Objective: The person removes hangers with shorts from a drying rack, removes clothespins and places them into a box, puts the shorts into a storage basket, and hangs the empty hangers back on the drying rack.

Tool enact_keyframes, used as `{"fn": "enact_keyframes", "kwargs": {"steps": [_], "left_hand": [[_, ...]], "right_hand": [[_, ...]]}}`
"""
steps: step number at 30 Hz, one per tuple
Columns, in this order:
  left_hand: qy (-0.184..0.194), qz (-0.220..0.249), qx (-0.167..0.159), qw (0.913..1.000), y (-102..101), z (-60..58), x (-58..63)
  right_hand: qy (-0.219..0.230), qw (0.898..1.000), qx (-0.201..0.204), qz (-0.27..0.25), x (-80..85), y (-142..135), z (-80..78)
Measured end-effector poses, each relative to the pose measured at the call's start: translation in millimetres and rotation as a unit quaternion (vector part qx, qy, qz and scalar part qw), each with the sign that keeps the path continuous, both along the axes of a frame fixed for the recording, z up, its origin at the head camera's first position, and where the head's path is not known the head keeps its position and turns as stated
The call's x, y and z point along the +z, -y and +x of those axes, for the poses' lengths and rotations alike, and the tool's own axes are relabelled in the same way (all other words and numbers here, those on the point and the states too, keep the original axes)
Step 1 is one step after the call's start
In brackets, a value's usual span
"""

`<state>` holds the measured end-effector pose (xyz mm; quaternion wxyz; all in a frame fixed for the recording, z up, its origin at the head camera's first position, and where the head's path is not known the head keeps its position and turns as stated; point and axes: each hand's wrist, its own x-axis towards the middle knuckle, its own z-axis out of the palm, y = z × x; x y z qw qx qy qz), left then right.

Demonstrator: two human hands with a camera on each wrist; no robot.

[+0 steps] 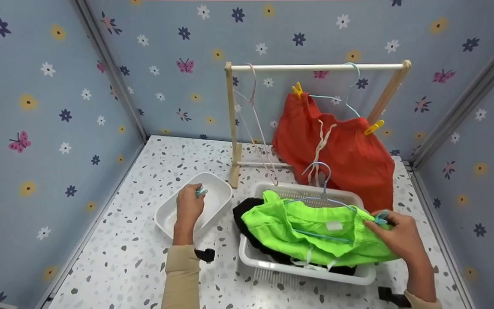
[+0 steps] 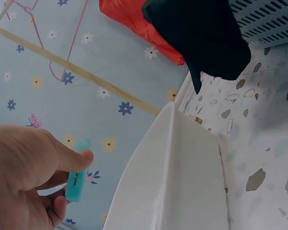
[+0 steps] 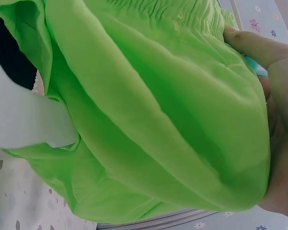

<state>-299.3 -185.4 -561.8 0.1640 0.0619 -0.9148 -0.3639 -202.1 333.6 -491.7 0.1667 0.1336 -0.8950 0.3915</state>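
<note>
My left hand [image 1: 190,205] pinches a teal clothespin [image 2: 76,178] between thumb and fingers, over a white oblong tub [image 1: 218,195]. Bright green shorts [image 1: 268,221] with white drawstrings lie across a white basket [image 1: 307,270]. A blue hanger [image 1: 325,182] lies inside their waistband, its hook standing up. At the right end of that waistband, my right hand [image 1: 401,234] grips the fabric, thumb on the near side. A second teal clothespin [image 1: 381,218] sits there by the fingers. Black cloth [image 1: 247,210] shows beneath the shorts in the basket.
Behind the basket stands a wooden rack with a white rail [image 1: 290,67]. Red shorts [image 1: 341,150] hang from it on a light-blue hanger [image 1: 353,86], held by yellow clothespins [image 1: 374,127]. A bare pink hanger [image 1: 253,92] hangs farther left. Flowered walls [image 1: 41,98] enclose the speckled table [image 1: 114,249].
</note>
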Motion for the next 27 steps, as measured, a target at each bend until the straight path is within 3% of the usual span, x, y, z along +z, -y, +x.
{"fn": "enact_keyframes", "kwargs": {"steps": [5, 11, 27], "left_hand": [[0.059, 0.002, 0.001, 0.9982, 7.6, -5.8, -0.4], [0.091, -0.017, -0.003, 0.9957, 7.8, -17.7, 1.3], [0.200, -0.056, -0.028, 0.9778, 22.4, -31.9, -1.9]], "right_hand": [[0.006, 1.000, -0.002, 0.003, -1.3, 1.1, -0.7], [0.013, 1.000, -0.013, 0.007, -1.9, -2.0, -1.1], [0.010, 1.000, 0.003, -0.004, -3.2, -0.4, 5.4]]}}
